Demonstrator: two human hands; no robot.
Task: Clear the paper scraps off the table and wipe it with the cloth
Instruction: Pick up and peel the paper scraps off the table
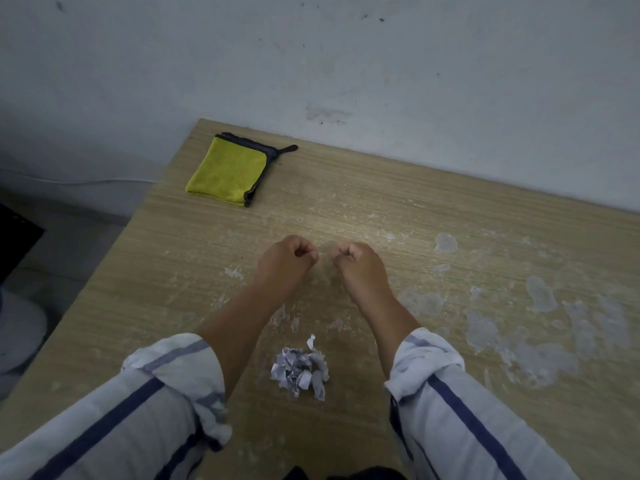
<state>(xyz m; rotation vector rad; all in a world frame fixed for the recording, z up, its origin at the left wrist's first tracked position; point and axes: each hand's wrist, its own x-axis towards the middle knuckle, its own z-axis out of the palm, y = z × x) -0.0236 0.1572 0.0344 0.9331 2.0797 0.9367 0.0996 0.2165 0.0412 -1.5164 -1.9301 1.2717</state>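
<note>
A pile of crumpled white paper scraps [300, 369] lies on the wooden table [433, 209] near its front edge, between my forearms. A folded yellow cloth with dark edging [228, 169] rests at the table's far left corner. My left hand [285, 259] and my right hand [360, 266] hover side by side over the middle of the table, beyond the scraps. Both have their fingers curled into loose fists. Nothing shows in either hand.
Whitish smears and patches [540, 296] cover the right half of the table. A stained wall [346, 64] runs along the far edge. The table's left edge drops to a floor with a white cable [86, 181] and a dark object [17, 237].
</note>
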